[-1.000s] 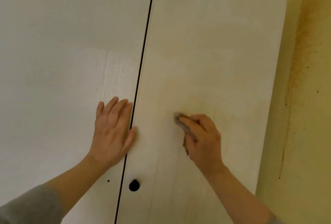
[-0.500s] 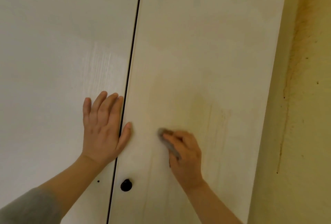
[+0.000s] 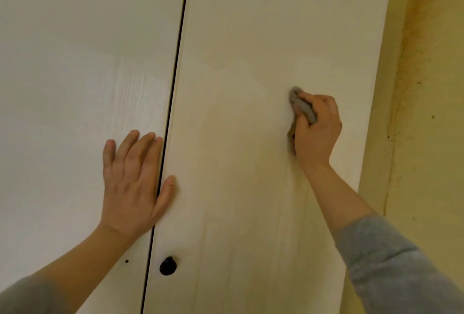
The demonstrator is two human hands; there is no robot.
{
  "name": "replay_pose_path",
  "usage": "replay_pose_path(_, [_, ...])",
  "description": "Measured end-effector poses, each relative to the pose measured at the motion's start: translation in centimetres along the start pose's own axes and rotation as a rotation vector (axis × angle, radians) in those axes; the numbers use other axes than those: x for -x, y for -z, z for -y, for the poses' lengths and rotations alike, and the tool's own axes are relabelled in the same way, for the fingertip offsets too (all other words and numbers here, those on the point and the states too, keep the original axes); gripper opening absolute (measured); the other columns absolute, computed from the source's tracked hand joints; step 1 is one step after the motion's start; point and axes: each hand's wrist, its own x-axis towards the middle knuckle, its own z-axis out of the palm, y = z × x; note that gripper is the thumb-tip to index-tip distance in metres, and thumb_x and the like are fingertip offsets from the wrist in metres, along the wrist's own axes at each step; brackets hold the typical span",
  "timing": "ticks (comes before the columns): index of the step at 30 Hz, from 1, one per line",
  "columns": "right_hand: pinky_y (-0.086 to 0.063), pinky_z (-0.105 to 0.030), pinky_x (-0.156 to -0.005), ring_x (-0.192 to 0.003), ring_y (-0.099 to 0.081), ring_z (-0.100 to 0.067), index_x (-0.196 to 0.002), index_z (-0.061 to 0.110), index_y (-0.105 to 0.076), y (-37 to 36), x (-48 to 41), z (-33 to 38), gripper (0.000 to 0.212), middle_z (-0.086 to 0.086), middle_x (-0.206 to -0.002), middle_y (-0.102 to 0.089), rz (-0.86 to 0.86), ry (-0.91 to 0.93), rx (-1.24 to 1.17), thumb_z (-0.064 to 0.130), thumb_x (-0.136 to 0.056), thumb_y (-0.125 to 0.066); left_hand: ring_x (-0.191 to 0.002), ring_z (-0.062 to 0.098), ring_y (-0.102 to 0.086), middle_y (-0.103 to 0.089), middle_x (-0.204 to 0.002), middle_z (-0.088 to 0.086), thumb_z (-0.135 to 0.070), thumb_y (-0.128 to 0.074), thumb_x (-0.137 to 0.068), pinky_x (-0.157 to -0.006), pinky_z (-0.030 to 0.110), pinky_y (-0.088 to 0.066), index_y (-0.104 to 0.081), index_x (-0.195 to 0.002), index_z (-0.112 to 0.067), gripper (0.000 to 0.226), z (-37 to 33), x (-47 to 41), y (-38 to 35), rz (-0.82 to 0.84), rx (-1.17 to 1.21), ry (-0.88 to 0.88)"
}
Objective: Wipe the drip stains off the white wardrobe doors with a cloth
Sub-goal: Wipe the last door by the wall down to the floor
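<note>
We've got our left hand [image 3: 130, 183] spread flat on the wardrobe, fingers straight and relaxed, gripping nothing. The four fingers lie on the left door [image 3: 75, 62], right by its inner edge. The thumb crosses the dark gap [image 3: 175, 62] btwn the doors and rests on the right door [image 3: 251, 62].

Our right hand [image 3: 317, 130] is higher up and well apart from the left, over the right half of the right door and not far from its outer edge. Its fingers are curled tight round a small grey cloth [image 3: 302, 106], w/ the knuckles facing us. The cloth is bunched up; one end sticks out above the forefinger and touches the door panel. The rest is hidden inside the fist.

Faint vertical drip streaks [image 3: 296, 213] run down the right door below that hand; they're pale and hard to trace. The panel has a yellowish tint, esp. toward its right side.

A round black knob [image 3: 167, 266] sits low on the right door, just beside the gap and below our left thumb. A tiny dark dot [image 3: 126, 261] marks the left door at approx. the same height.

Grey sleeves cover both forearms; the right sleeve [image 3: 389, 263] is pushed back from the wrist. Right of the wardrobe is a yellow wall [image 3: 426, 87] w/ dark specks and a brownish stain line [image 3: 389, 163] running down it.
</note>
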Motion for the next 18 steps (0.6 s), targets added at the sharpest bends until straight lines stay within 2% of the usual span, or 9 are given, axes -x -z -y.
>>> replay_pose_path(2, [-0.048, -0.025, -0.080, -0.092, -0.059, -0.025, -0.108, 0.003, -0.071, -0.2, 3.5, 0.1, 0.036, -0.012, -0.101, -0.061, 0.027, 0.030, -0.009, 0.001, -0.078, -0.051, -0.138, 0.043, -0.034, -0.044, -0.140, 0.024, -0.038, -0.042, -0.094, -0.115, 0.065, -0.018, -0.048, -0.139, 0.005, 0.064, 0.0, -0.1, -0.1, -0.006, -0.011, -0.002])
replay_pose_path(4, [-0.047, -0.025, -0.080, -0.092, -0.058, -0.023, -0.106, 0.005, -0.072, 0.5, 8.6, 0.6, 0.040, -0.007, -0.102, -0.060, 0.099, 0.072, -0.041, 0.005, -0.074, -0.046, -0.138, 0.043, -0.034, -0.044, -0.140, 0.025, -0.040, -0.041, -0.094, -0.115, 0.065, -0.017, -0.047, -0.139, 0.006, 0.065, 0.1, 0.0, -0.3, -0.002, -0.015, -0.002])
replay_pose_path(7, [-0.050, -0.023, -0.083, -0.094, -0.059, -0.019, -0.106, 0.013, -0.070, 3.2, 15.7, 1.1, 0.038, 0.008, -0.107, -0.057, 0.277, 0.100, -0.099, 0.005, -0.078, -0.045, -0.138, 0.043, -0.034, -0.046, -0.140, 0.026, -0.040, -0.040, -0.094, -0.115, 0.064, -0.017, -0.047, -0.139, 0.006, 0.065, 0.1, 0.0, -0.2, 0.013, -0.023, 0.001])
replay_pose_path(10, [-0.056, -0.033, -0.070, -0.083, -0.062, -0.017, -0.107, 0.021, -0.070, 5.7, 17.3, 0.9, 0.039, 0.021, -0.106, -0.054, 0.398, 0.018, -0.128, 0.008, -0.081, -0.043, -0.138, 0.043, -0.034, -0.045, -0.140, 0.026, -0.041, -0.040, -0.094, -0.115, 0.064, -0.016, -0.047, -0.139, 0.006, 0.065, 0.1, 0.1, 0.0, 0.023, -0.019, 0.005])
replay_pose_path(12, [-0.055, -0.030, -0.071, -0.080, -0.061, -0.016, -0.107, 0.017, -0.070, 6.2, 14.4, 0.7, 0.039, 0.011, -0.102, -0.056, 0.304, -0.041, -0.112, 0.004, -0.080, -0.046, -0.137, 0.043, -0.034, -0.045, -0.140, 0.026, -0.041, -0.040, -0.094, -0.115, 0.065, -0.017, -0.047, -0.139, 0.006, 0.065, 0.1, 0.1, 0.0, 0.021, -0.015, 0.006])
replay_pose_path(15, [-0.039, -0.006, -0.080, -0.091, -0.049, -0.003, -0.105, 0.003, -0.068, 5.2, 6.4, -0.2, 0.030, 0.001, -0.100, -0.053, 0.074, -0.085, 0.032, -0.006, -0.081, -0.053, -0.136, 0.044, -0.035, -0.045, -0.139, 0.026, -0.040, -0.040, -0.094, -0.114, 0.065, -0.018, -0.047, -0.139, 0.006, 0.065, 0.0, 0.1, 0.0, 0.015, -0.013, 0.002])
replay_pose_path(18, [-0.034, -0.001, -0.085, -0.095, -0.050, -0.005, -0.109, 0.004, -0.068, 3.2, 0.4, -1.2, 0.023, 0.000, -0.104, -0.053, 0.027, -0.081, 0.070, 0.000, -0.089, -0.057, -0.137, 0.044, -0.035, -0.045, -0.140, 0.026, -0.041, -0.040, -0.093, -0.115, 0.064, -0.016, -0.047, -0.139, 0.006, 0.066, 0.0, 0.1, 0.1, 0.015, -0.007, 0.003])
